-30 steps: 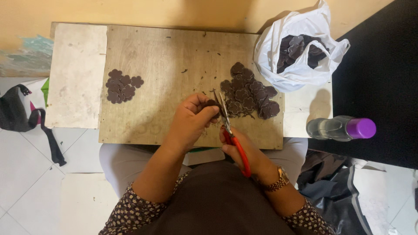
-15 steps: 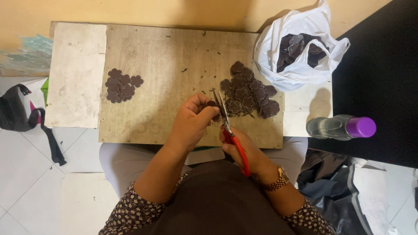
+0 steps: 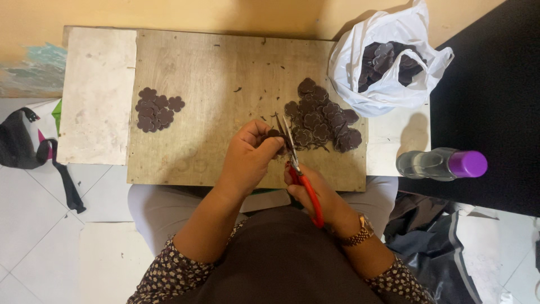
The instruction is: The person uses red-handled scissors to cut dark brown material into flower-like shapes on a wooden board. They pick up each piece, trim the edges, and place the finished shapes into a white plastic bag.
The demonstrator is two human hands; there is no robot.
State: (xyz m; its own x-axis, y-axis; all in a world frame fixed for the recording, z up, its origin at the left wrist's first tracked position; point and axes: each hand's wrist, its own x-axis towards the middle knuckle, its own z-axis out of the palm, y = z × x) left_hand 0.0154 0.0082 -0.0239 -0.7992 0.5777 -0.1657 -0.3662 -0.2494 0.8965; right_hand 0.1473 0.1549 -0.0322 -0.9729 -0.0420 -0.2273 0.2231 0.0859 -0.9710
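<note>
Head camera looks straight down on a wooden board (image 3: 214,73) laid across the person's lap, and everything sits relative to that board. Near its front edge, right of centre, the left hand (image 3: 250,155) is curled, pinching a small dark flower-shaped piece (image 3: 274,134) between thumb and fingers. Just beside it the right hand (image 3: 312,188) grips the red handles of a pair of scissors (image 3: 295,166), blades pointing away from the body and lying against the pinched piece; I cannot tell how far the blades are parted. Past the blades, toward the board's right edge, lies a heap of dark flower pieces (image 3: 323,118), nearly reaching that edge. A smaller cluster of pieces (image 3: 157,110) lies near the left edge, well apart from the hands. Bare wood stretches between the two piles and along the far edge. Off the far right corner sits a white plastic bag (image 3: 388,62) holding more pieces; a clear bottle with a purple cap (image 3: 441,164) lies off the right edge.
</note>
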